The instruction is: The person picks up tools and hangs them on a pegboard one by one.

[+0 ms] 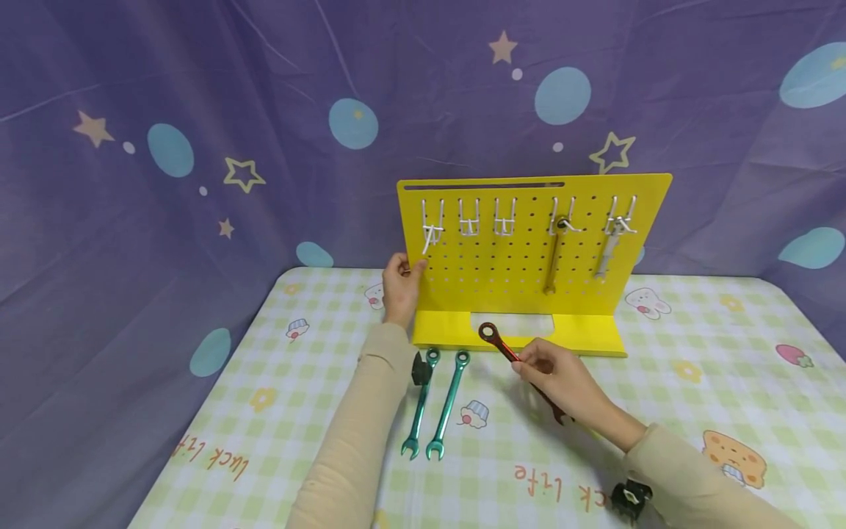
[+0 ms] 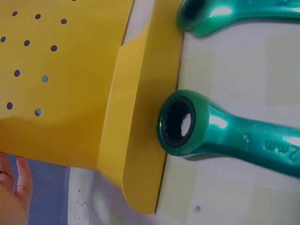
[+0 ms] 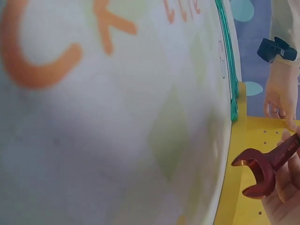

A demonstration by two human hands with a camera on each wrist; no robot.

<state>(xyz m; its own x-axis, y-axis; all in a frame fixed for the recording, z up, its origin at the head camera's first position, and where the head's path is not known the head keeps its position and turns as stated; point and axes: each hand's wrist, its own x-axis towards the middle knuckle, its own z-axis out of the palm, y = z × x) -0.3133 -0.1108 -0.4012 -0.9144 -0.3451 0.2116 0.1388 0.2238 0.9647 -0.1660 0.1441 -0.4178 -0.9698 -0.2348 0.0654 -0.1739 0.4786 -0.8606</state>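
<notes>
My right hand (image 1: pixel 555 375) pinches a red combination wrench (image 1: pixel 505 349) near its middle. The wrench's ring end points up toward the board, and its open-jaw end shows close up in the right wrist view. My left hand (image 1: pixel 402 290) grips the left edge of a yellow pegboard (image 1: pixel 476 283), thumb at the front. Two green combination wrenches, one on the left (image 1: pixel 419 411) and one on the right (image 1: pixel 449 404), lie on the table before the board, ring ends toward its base. The left wrist view shows a green ring end (image 2: pixel 183 124) close beside the base.
White double hooks (image 1: pixel 468 226) line the pegboard. A yellowish wrench (image 1: pixel 554 261) and a silver wrench (image 1: pixel 608 253) hang on the two hooks at the right. The checkered tablecloth (image 1: pixel 687 411) covers the table, with a purple patterned curtain (image 1: pixel 264 88) behind.
</notes>
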